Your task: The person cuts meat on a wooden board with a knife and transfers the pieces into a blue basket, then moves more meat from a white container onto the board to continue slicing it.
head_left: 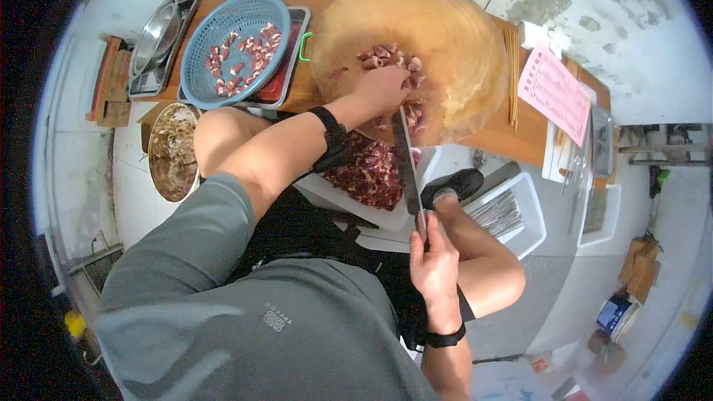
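Note:
My right hand (437,261) is wrapped round the handle of a long knife (405,167). Its blade points away from me, with the tip at the near edge of a round wooden chopping board (460,44). On the board, my left hand (382,89) has its fingers curled down over raw meat, close to the knife tip. Cut meat pieces (386,56) lie just beyond that hand, and more sit to its right. Below the board's near edge, a white tray holds a heap of chopped meat (368,171), partly hidden by my left arm and the blade.
A blue basket (191,67) with meat pieces stands left of the board. Steel bowls (157,33) are farther left. Wooden skewers (512,74) and a pink printed sheet (553,93) lie right. A white bin (531,234) of metal skewers and a bucket (157,134) stand lower.

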The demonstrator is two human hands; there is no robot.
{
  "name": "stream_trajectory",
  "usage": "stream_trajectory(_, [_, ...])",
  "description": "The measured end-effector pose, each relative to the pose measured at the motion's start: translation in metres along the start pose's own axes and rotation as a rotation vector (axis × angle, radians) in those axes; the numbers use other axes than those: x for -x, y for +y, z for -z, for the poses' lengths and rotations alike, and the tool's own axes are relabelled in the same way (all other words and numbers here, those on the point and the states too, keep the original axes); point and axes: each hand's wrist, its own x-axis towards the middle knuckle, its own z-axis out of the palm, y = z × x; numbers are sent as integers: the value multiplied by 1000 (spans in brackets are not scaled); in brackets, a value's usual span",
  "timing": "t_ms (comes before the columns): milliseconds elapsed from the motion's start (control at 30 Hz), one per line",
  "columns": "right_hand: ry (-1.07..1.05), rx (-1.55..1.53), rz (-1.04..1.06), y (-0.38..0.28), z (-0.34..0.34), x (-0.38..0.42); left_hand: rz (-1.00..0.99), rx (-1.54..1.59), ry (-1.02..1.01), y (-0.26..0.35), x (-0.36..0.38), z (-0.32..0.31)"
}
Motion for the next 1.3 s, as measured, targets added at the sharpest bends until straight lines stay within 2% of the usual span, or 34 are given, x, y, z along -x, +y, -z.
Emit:
stream_trajectory(133, [-168,-3,-105,1,-1,8,-127,22,-2,-11,-5,-20])
stream_trajectory(333, [-58,-33,-137,3,-14,1,-215,149,68,-39,28,0])
stream_trajectory(400, [-33,-19,-151,-2,-14,-7,-473,71,264,-48,49,-2])
stream_trajectory(500, [-13,0,-101,-4,-12,-13,-528,72,208,-52,84,-5])
stream_trajectory(600, [-38,40,-80,-6,-11,-13,-566,99,289,-52,95,-9])
stream_trajectory(700, [-51,78,-56,-8,-12,-13,-510,109,320,-50,103,-8])
stream_trajectory(1000, [-93,191,57,-14,-14,-15,-553,138,330,-49,106,-6])
stream_trajectory(1233, [-133,167,33,-19,-13,-15,-525,182,268,-58,105,-14])
stream_trajectory(1300, [-136,163,14,-16,-16,-18,-531,141,321,-57,105,-13])
